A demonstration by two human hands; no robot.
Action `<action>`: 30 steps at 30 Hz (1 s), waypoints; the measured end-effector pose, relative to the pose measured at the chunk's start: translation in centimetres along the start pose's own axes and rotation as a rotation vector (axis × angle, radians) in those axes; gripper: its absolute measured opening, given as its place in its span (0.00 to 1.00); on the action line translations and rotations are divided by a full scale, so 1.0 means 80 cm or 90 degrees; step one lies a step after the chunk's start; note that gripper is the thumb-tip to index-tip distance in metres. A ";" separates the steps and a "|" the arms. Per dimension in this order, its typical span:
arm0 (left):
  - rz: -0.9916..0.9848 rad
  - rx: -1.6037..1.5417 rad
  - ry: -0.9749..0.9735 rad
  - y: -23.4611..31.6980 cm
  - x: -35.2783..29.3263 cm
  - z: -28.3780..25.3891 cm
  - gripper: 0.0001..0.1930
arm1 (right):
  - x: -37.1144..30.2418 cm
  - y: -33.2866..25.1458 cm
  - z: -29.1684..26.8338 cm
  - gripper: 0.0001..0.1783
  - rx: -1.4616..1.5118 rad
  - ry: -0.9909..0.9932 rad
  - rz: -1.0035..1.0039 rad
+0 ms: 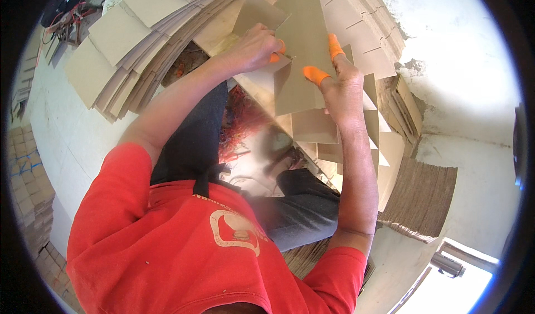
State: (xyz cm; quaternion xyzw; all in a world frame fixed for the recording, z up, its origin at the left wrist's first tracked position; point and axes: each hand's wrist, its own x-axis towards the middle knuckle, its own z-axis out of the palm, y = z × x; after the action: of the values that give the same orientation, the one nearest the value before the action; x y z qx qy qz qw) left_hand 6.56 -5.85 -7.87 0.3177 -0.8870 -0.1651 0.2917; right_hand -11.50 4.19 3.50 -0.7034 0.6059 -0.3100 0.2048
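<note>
A tall cardboard divider panel (304,30) stands in front of me, tilted. My right hand (343,85) grips its right side, thumb on the face and a finger past the edge; both wear orange finger covers. My left hand (257,47) is closed at the panel's left side, with orange-covered fingertips against a smaller cardboard piece (253,16) that crosses the panel. Its fingers partly hide the join. Below the panel, several cardboard pieces (315,125) stand crossed into one another near my right forearm.
Stacks of flat cardboard sheets (114,35) lie at the left, and slotted sheets (362,32) at the far right. A brown cardboard stack (423,197) sits by the white wall (462,52). Red scraps (239,122) lie on the floor between my legs.
</note>
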 end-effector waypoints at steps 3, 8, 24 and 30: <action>0.047 0.005 0.068 -0.004 -0.003 0.005 0.09 | -0.003 0.016 0.009 0.39 -0.001 -0.021 -0.013; 0.030 -0.007 0.010 0.003 0.005 0.003 0.10 | -0.019 0.060 0.057 0.39 -0.222 -0.135 -0.018; 0.137 0.042 -0.005 0.002 0.070 0.008 0.44 | -0.019 0.171 -0.080 0.45 -0.115 -0.024 0.369; 0.210 -0.010 -0.287 -0.007 0.140 0.033 0.28 | -0.085 0.165 -0.036 0.15 -0.172 0.035 -0.012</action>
State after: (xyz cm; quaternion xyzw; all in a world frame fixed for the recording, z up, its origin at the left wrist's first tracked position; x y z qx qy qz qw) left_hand -1.85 -13.37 -5.60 0.1220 -0.9680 -0.1883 0.1126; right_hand -23.53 8.67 -4.42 -0.7215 0.6410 -0.2465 0.0883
